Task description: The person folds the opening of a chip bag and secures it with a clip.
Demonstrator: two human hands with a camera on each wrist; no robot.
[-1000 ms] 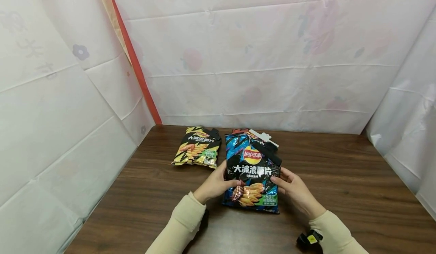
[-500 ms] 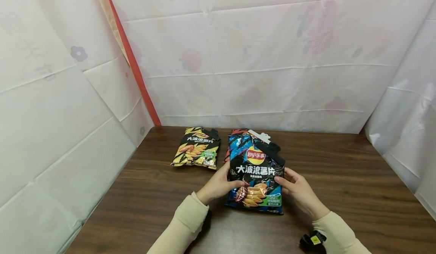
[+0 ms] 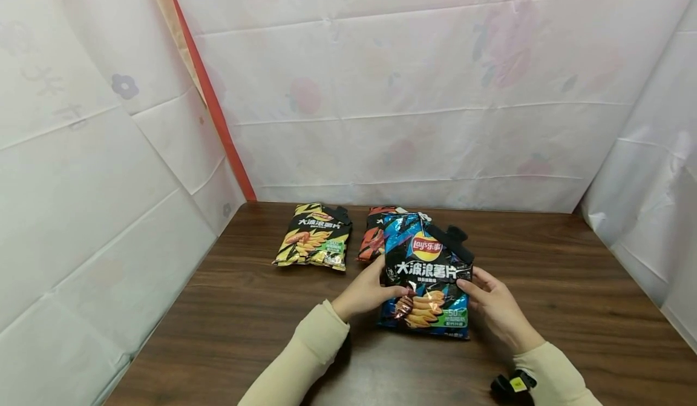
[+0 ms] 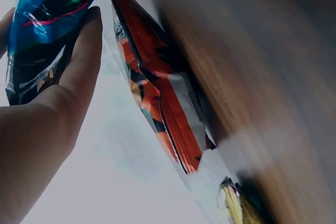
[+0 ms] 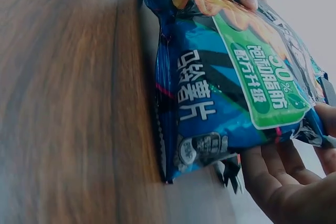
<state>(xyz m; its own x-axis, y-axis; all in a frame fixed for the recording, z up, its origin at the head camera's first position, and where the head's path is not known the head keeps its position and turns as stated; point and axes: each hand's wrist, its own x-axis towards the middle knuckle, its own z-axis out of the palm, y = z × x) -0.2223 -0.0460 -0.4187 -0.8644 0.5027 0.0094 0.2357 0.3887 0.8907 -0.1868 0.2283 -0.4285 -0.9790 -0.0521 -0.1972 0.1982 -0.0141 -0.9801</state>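
Note:
Between both hands is a blue and black bag of potato chips (image 3: 427, 273), its printed front facing up, with a black clip (image 3: 451, 244) across its upper right corner. My left hand (image 3: 366, 291) grips the bag's left edge, thumb over the front. On the opposite edge my right hand (image 3: 498, 306) holds it, thumb on the front and fingers behind, as the right wrist view also shows. Partly hidden behind it lies a red bag of chips (image 3: 373, 236), seen side-on in the left wrist view. A yellow and black bag of chips (image 3: 314, 236) lies farther left.
The brown wooden table (image 3: 261, 327) extends to both sides of the bags. A pale patterned sheet (image 3: 403, 91) hangs behind its back edge, with more sheeting on the left and right. A red strip (image 3: 212, 91) runs down the back left corner.
Both hands have moved to the right with the blue bag. More of the red bag's left part now shows behind it. The yellow bag stays where it was.

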